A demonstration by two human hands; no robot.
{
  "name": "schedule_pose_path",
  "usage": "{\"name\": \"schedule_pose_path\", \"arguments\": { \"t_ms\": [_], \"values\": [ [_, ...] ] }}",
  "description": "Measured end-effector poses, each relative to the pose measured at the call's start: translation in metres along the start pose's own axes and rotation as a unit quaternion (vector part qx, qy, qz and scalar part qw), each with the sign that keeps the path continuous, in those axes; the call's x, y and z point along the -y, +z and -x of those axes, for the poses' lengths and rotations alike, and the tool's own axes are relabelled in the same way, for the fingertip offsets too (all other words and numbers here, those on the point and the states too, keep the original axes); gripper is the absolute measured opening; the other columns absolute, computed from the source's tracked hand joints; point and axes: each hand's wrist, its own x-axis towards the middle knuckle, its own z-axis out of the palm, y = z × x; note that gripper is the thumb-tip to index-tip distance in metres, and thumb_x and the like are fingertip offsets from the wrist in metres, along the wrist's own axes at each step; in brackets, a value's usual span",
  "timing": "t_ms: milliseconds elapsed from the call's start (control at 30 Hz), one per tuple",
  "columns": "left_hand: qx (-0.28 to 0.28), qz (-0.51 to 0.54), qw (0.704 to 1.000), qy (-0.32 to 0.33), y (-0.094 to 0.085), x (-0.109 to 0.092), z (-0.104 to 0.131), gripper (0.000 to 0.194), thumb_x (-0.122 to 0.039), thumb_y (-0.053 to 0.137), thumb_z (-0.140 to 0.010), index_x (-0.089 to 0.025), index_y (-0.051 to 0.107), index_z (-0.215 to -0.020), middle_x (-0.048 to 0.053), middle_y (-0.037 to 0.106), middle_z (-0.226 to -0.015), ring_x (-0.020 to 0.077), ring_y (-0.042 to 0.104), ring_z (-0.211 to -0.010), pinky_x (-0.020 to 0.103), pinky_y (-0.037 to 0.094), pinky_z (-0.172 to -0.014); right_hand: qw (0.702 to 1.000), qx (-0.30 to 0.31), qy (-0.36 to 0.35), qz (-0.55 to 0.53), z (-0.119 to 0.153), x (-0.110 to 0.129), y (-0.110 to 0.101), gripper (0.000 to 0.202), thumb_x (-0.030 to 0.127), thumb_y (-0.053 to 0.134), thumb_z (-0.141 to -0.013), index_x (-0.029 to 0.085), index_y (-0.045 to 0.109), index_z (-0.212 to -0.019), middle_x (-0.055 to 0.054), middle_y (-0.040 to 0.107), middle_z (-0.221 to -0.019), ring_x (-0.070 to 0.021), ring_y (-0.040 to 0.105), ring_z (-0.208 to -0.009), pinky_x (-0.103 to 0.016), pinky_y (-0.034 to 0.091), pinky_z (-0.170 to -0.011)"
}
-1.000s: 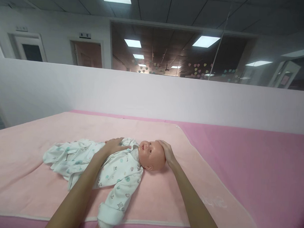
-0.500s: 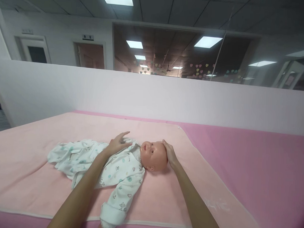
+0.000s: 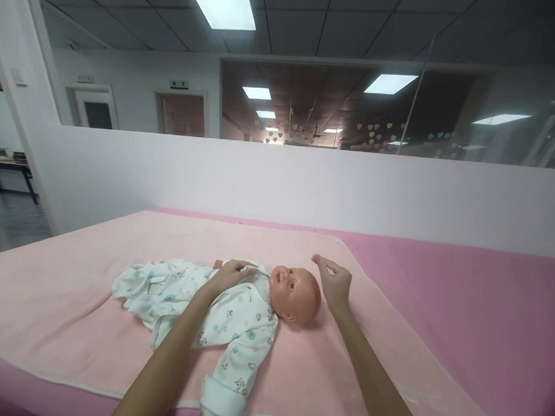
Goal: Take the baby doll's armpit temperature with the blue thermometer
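Observation:
A baby doll (image 3: pixel 297 296) lies on its back on a peach-coloured pad, head to the right and face turned upward. It wears a white outfit (image 3: pixel 241 316) with small printed figures; one sleeve stretches toward me with a turned-back cuff. My left hand (image 3: pixel 232 276) rests on the doll's chest near the collar, fingers extended and holding nothing. Just right of the doll's head, apart from it, my right hand (image 3: pixel 336 283) is raised. Its fingers bend toward the thumb with the tips together, and I see nothing between them.
The peach pad (image 3: pixel 96 311) covers much of a pink surface (image 3: pixel 483 300). Behind it runs a low white wall (image 3: pixel 305 185) with glass above. At the far left, a dark-legged table (image 3: pixel 12 168) stands beyond the wall's edge.
My right hand has come off the doll's head and moved to its right, its fingers drawing together. My left hand has flattened on the chest. The camera view has shifted slightly left.

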Motion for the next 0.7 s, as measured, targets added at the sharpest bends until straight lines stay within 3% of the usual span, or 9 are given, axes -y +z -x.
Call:
{"name": "schedule_pose_path", "arguments": {
  "t_ms": [67,133,233,300,333,400,500,700],
  "values": [
    [-0.026,-0.005,1.000,-0.005,0.000,0.000,0.000,0.039,-0.046,0.047,-0.074,-0.016,0.069,-0.087,0.006,0.068,-0.093,0.0245,0.057,-0.089,0.030,0.040,-0.080,0.992,0.085,-0.076,0.060,-0.001,0.019,0.009,0.025,0.039,0.053,-0.076,0.021,0.070,-0.073,-0.005,0.070,-0.083,-0.0207,0.062,-0.084,-0.034,0.044,-0.082],
    [-0.052,-0.030,0.998,-0.007,-0.001,0.000,0.000,0.038,-0.045,0.045,-0.075,-0.015,0.068,-0.076,0.003,0.067,-0.075,0.0218,0.056,-0.076,0.028,0.040,-0.070,0.955,0.198,-0.150,0.164,-0.001,0.039,0.026,0.022,0.033,0.052,-0.078,0.023,0.069,-0.070,-0.004,0.069,-0.091,-0.0195,0.059,-0.092,-0.034,0.038,-0.088],
    [-0.078,-0.066,0.995,-0.002,0.000,0.002,-0.001,0.038,-0.043,0.042,-0.076,-0.015,0.063,-0.063,0.000,0.056,-0.056,0.0171,0.049,-0.062,0.025,0.035,-0.059,0.840,0.343,-0.219,0.358,0.001,0.061,0.062,0.025,0.032,0.047,-0.083,0.019,0.068,-0.078,-0.009,0.066,-0.099,-0.0221,0.053,-0.101,-0.038,0.031,-0.092],
    [-0.083,-0.072,0.994,0.002,0.000,0.005,-0.002,0.036,-0.041,0.041,-0.076,-0.015,0.061,-0.062,-0.001,0.053,-0.054,0.0157,0.046,-0.060,0.024,0.033,-0.056,0.766,0.399,-0.215,0.456,0.004,0.067,0.089,0.027,0.030,0.045,-0.084,0.015,0.066,-0.089,-0.014,0.065,-0.098,-0.0252,0.052,-0.102,-0.043,0.027,-0.093],
    [-0.083,-0.070,0.994,0.004,0.001,0.007,-0.004,0.035,-0.040,0.041,-0.076,-0.015,0.061,-0.063,-0.001,0.053,-0.056,0.0155,0.047,-0.061,0.024,0.033,-0.056,0.747,0.411,-0.209,0.478,0.006,0.068,0.100,0.025,0.027,0.045,-0.083,0.014,0.066,-0.091,-0.015,0.065,-0.097,-0.0261,0.052,-0.102,-0.045,0.025,-0.093],
    [-0.083,-0.054,0.995,0.008,0.001,0.010,-0.006,0.033,-0.039,0.042,-0.075,-0.014,0.063,-0.067,0.000,0.058,-0.061,0.0160,0.049,-0.063,0.024,0.034,-0.057,0.732,0.425,-0.196,0.495,0.010,0.067,0.118,0.021,0.021,0.047,-0.080,0.014,0.066,-0.089,-0.015,0.065,-0.095,-0.0265,0.053,-0.101,-0.047,0.023,-0.094],
    [-0.087,-0.028,0.996,0.006,0.001,0.014,-0.008,0.031,-0.037,0.044,-0.073,-0.014,0.064,-0.070,0.002,0.064,-0.069,0.0173,0.054,-0.068,0.025,0.038,-0.061,0.724,0.432,-0.192,0.502,0.015,0.062,0.129,0.019,0.013,0.049,-0.078,0.015,0.067,-0.083,-0.015,0.066,-0.093,-0.0259,0.055,-0.098,-0.048,0.022,-0.094],
    [-0.087,0.029,0.996,0.010,0.000,0.014,-0.009,0.028,-0.037,0.052,-0.070,-0.014,0.068,-0.072,0.004,0.066,-0.071,0.0181,0.056,-0.071,0.026,0.041,-0.064,0.718,0.431,-0.194,0.510,0.015,0.069,0.113,0.014,0.007,0.055,-0.072,0.015,0.066,-0.077,-0.013,0.066,-0.089,-0.0251,0.056,-0.094,-0.044,0.024,-0.092]
  ]
}}
